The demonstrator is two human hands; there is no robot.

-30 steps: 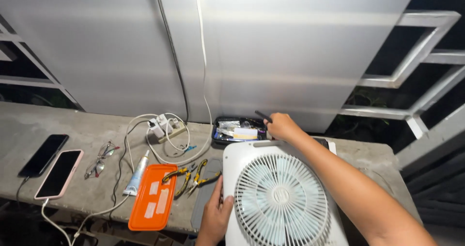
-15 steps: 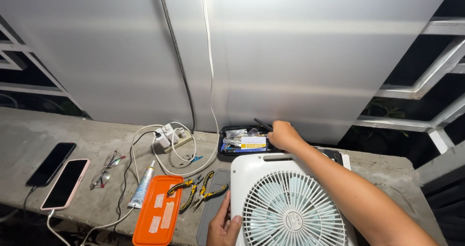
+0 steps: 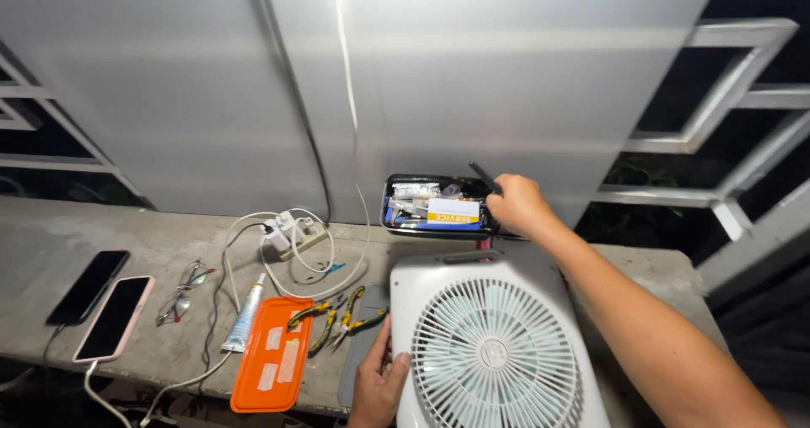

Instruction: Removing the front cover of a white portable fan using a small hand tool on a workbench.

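The right hand (image 3: 516, 204) reaches out to the 1 o'clock side of the white box fan (image 3: 494, 348), its fingers closed round a thin dark tool (image 3: 483, 176) whose tip sticks up toward 11 o'clock. The hand sits at the right end of a black tray (image 3: 390, 200) crammed with small parts and packets — the tray stands against the grey wall panel (image 3: 506, 82), just behind the fan's top edge. The left hand (image 3: 377, 382) rests at the fan's 9 o'clock side, thumb and fingers pressed on the white housing (a steadying grip, wrapped on the edge).

At 9 o'clock from the fan lie yellow-handled pliers (image 3: 359, 310), partly on an orange lid (image 3: 272, 365). Beside the lid, further toward 9 o'clock, lies a white tube (image 3: 244, 318), then spectacles (image 3: 179, 293) and two phones (image 3: 101, 306) — all on the concrete ledge (image 3: 51, 242). A white power strip (image 3: 291, 234) with looping cables sits at 11 o'clock.
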